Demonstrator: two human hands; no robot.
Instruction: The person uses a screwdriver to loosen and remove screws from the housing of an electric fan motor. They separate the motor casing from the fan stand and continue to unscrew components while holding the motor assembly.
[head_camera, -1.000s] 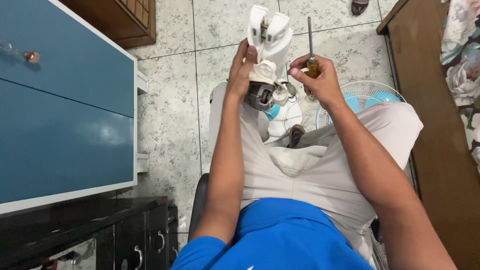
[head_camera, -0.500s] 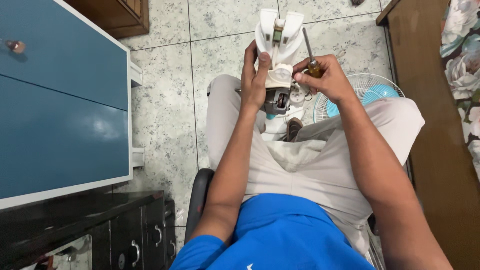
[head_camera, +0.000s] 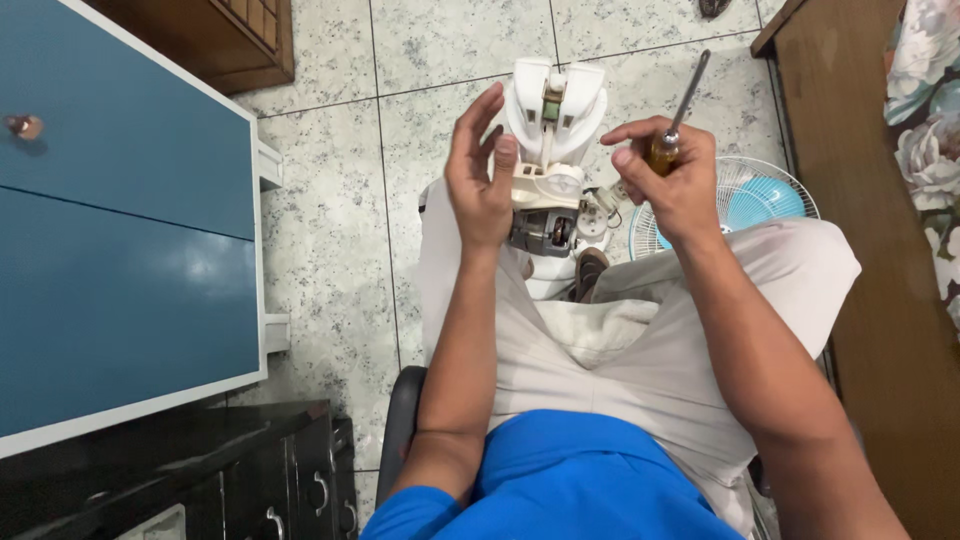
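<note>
Head view: white plastic fan motor housing (head_camera: 553, 150) with exposed motor, resting above the knees; left hand (head_camera: 480, 180) cupped loosely against its left side, right hand (head_camera: 672, 180) just right of it, gripping an amber-handled metal screwdriver (head_camera: 675, 120).

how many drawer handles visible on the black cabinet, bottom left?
2. One metal handle sits on the right part of the black cabinet; another handle is lower left of it, cut by the frame edge. More may be hidden beyond the frame.
</note>
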